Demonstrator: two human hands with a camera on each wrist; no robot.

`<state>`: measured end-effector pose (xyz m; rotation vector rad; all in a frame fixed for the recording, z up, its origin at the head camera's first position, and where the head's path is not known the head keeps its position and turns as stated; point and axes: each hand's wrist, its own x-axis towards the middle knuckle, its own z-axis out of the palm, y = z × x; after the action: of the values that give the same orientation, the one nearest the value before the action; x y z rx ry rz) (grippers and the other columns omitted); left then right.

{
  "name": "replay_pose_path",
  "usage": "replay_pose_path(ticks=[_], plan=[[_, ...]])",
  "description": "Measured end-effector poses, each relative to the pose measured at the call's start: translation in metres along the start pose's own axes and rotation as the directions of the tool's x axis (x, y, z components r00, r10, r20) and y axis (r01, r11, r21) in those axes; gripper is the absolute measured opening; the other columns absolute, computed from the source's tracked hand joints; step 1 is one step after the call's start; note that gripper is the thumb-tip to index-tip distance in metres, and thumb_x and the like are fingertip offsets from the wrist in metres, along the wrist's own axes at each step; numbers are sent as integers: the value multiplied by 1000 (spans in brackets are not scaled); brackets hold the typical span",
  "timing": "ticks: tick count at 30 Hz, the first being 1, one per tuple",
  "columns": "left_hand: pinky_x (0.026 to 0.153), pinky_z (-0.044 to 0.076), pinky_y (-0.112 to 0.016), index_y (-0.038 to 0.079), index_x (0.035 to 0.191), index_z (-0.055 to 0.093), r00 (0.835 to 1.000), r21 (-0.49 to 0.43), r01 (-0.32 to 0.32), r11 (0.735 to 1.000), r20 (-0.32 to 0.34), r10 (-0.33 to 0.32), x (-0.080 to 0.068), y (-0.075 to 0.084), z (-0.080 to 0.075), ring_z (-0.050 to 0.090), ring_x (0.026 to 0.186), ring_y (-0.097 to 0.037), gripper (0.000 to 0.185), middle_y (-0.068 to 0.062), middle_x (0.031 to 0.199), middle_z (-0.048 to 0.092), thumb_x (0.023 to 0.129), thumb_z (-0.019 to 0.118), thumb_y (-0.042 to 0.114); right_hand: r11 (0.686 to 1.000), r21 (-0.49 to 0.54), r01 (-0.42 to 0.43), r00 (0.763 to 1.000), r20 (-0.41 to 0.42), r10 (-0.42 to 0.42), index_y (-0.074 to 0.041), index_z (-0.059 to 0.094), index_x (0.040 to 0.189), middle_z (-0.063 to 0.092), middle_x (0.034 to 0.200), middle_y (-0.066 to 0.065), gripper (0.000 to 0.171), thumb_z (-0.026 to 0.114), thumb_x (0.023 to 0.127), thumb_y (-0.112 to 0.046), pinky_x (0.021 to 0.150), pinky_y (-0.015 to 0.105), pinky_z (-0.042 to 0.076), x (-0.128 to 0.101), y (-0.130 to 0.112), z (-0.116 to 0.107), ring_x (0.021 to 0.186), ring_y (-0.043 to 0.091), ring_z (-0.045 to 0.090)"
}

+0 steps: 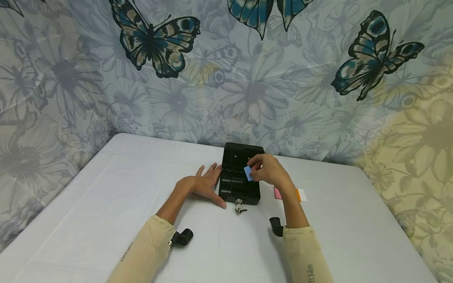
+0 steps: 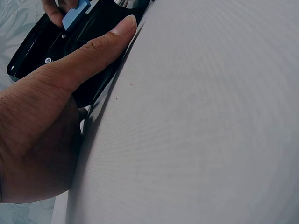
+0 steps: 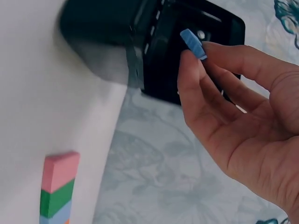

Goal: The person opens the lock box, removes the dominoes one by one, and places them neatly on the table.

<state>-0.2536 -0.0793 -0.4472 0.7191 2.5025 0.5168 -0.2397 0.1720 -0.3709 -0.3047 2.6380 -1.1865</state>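
My left hand [image 1: 203, 184] lies flat with fingers spread, pressing the left side of the black box [image 1: 240, 181] on the surface [image 1: 106, 196]. Over the open box, my right hand [image 1: 269, 171] pinches a small blue paper [image 1: 248, 173] by its edge. It looks light and bendy. Right of the box there is free room.

"tSslim" lettering on right sleeve [image 1: 311, 271] (left sleeve's print illegible)
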Motion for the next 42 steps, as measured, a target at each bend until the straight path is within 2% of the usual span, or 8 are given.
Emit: replay_pose_path(ticks=[6,14,17,20,28,33,37,42], plan=[[132,-12,-58,9,168,-8,1000,-8,0,1000,7,0,1,-1,0,-14,166,-27,137,-11,178,-12,79,80,64,999,16,-38,999,4,38,6,65,128,66,107,18,36,68,92,1,88,42,65,-7,5,-16,87,28,78],[133,-12,-57,9,168,-10,1000,3,5,1000,13,-5,2,-3,1,-14,166,-26,138,-11,178,-13,79,79,65,993,55,-102,995,-3,102,7,62,131,64,111,19,37,68,95,-2,84,34,66,-18,15,-40,78,15,73],[133,-12,-57,9,168,-9,1000,4,5,1000,13,-5,2,-3,1,-14,166,-26,138,-11,178,-13,79,79,66,989,78,-123,992,-8,124,9,60,133,64,111,20,39,68,96,-2,82,33,66,-23,21,-50,80,15,72],[133,-12,-57,9,168,-9,1000,2,6,1000,15,-6,1,-3,1,-14,166,-26,138,-11,178,-13,78,79,66,986,86,-146,989,-13,147,9,58,136,65,114,19,43,67,97,-3,85,34,66,-29,27,-60,84,16,72],[133,-12,-57,8,168,-9,1000,0,6,1000,11,-6,0,-3,1,-13,166,-26,138,-11,178,-13,79,79,66,979,54,-196,979,-38,198,11,55,140,67,116,19,47,64,98,-5,86,33,65,-41,53,-84,87,15,72],[133,-11,-57,8,168,-8,1000,1,1,1000,8,-1,1,-3,1,-13,166,-26,138,-11,178,-12,79,79,67,966,13,-258,965,-47,258,14,54,139,69,116,23,47,64,97,-3,81,31,66,-48,69,-94,85,13,70],[133,-12,-56,9,168,-8,1000,-5,0,1000,10,0,2,-2,1,-13,166,-26,138,-11,178,-13,79,80,65,951,-8,-309,950,-49,308,19,54,135,72,109,26,46,65,93,3,76,31,66,-51,78,-99,81,14,71],[133,-13,-56,9,168,-9,1000,1,5,1000,15,-5,2,-1,1,-14,166,-25,138,-11,178,-13,79,79,65,915,-57,-400,916,-67,397,18,57,131,69,101,21,45,65,88,6,71,30,65,-51,88,-101,72,13,71]])
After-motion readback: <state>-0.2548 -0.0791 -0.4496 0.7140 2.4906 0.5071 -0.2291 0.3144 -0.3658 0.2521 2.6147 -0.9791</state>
